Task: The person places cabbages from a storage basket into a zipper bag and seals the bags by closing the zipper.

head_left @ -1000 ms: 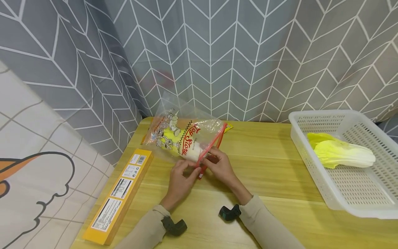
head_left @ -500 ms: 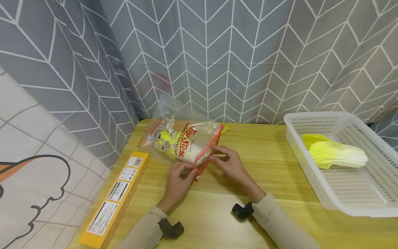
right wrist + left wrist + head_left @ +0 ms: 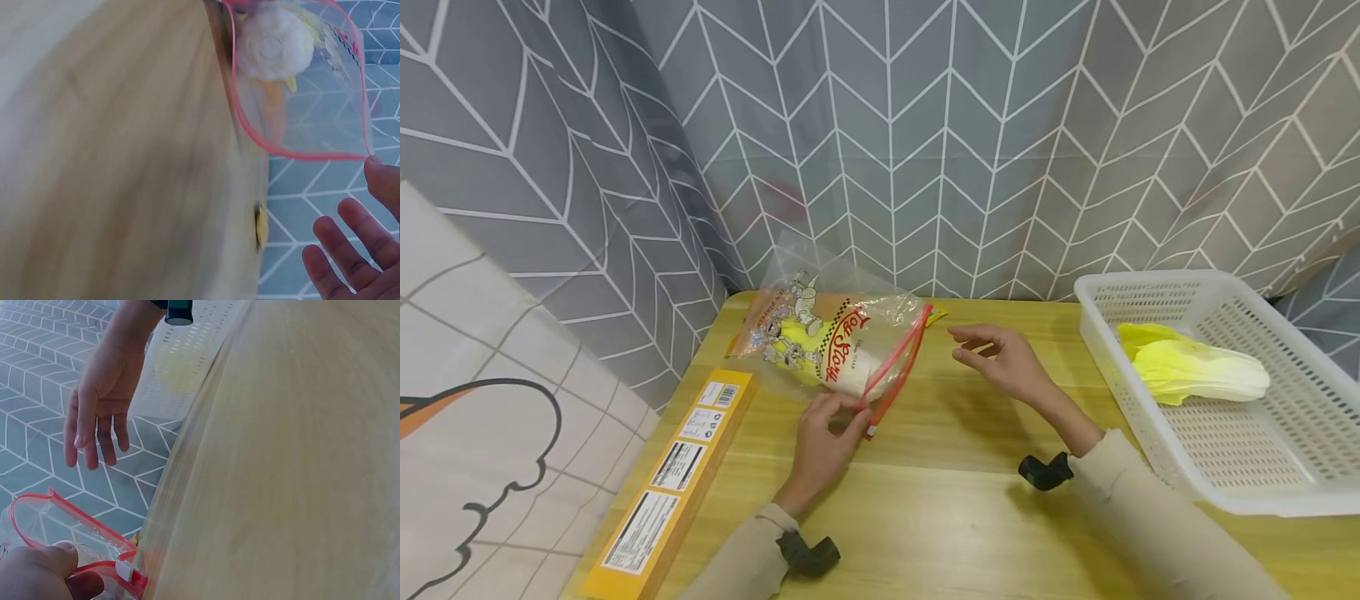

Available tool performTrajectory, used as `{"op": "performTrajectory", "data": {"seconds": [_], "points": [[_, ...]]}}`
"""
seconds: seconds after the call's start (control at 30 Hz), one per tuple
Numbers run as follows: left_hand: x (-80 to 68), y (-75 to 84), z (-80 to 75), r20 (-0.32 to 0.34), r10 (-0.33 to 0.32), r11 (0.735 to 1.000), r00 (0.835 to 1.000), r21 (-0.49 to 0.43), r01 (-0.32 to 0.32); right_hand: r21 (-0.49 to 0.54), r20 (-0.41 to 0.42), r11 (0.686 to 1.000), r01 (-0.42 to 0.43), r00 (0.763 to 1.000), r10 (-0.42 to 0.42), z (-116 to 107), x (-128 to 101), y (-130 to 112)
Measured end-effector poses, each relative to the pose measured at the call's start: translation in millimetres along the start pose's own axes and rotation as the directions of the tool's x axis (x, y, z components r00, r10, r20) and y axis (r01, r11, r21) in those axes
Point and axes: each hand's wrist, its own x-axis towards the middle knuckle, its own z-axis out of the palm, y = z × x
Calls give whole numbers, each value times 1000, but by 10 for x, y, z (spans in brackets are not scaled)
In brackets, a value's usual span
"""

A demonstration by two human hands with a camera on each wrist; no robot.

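Right now your left hand [image 3: 822, 442] pinches the near corner of a clear plastic bag's [image 3: 841, 337] red zip strip [image 3: 891, 367] between thumb and fingers, with the small white slider [image 3: 124, 570] just beside the grip. Your right hand [image 3: 1006, 365] is apart from the bag, fingers loosely spread. Above your left fingers, red lettering on the bag reads "Toy Story"; the smaller print is hard to make out. Through the gaping mouth you see a white-based, yellow-leaved cabbage [image 3: 275, 47] just beyond the grip, its long axis slanting, base towards the mouth, leaves pointing far left. Left of that hand, a long orange box [image 3: 666, 487] bears white labels and a barcode, too small to read. Well right of your grip, a white perforated plastic basket [image 3: 1138, 417] holds a second yellow-and-white cabbage [image 3: 1198, 373], leaves towards your hands.
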Motion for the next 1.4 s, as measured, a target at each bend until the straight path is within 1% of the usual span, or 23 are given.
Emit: {"op": "performTrajectory", "data": {"seconds": [0.2,0.3,0.4,0.57,0.77,0.87,0.97,1.1,1.27,1.4], "points": [[-5,-6,-9,1,9,1000,1000,-9,-9,-110,22,993,45,999,-43,-239,-10,-29],[-9,0,-18,0,3,1000,1000,-7,-3,-141,28,987,71,997,-68,-366,-16,-47],[-12,10,-24,-1,4,1000,1000,0,-4,-154,29,985,71,997,-68,-525,-47,-83],[-7,11,-36,-5,6,1000,1000,27,-6,-197,0,978,67,998,-69,-813,-139,-114],[-2,-5,-45,-20,11,999,1000,43,-10,-234,-30,969,77,996,-86,-1133,-254,-47],[-2,-6,-47,-17,13,999,1000,30,-13,-240,-48,969,55,997,-68,-1285,-329,-4],[-4,-4,-45,-13,14,1000,1000,17,-14,-249,-77,968,-6,997,-14,-1428,-406,33],[-5,-6,-37,-10,20,1000,1000,13,-20,-265,-114,960,-87,992,58,-1618,-488,91],[-6,-8,-20,-3,17,1000,1000,11,-17,-280,-140,951,-129,986,92,-1869,-579,214],[-4,-13,-2,1,5,1000,1000,12,-5,-325,-159,931,-165,980,118,-2047,-662,332]]}}
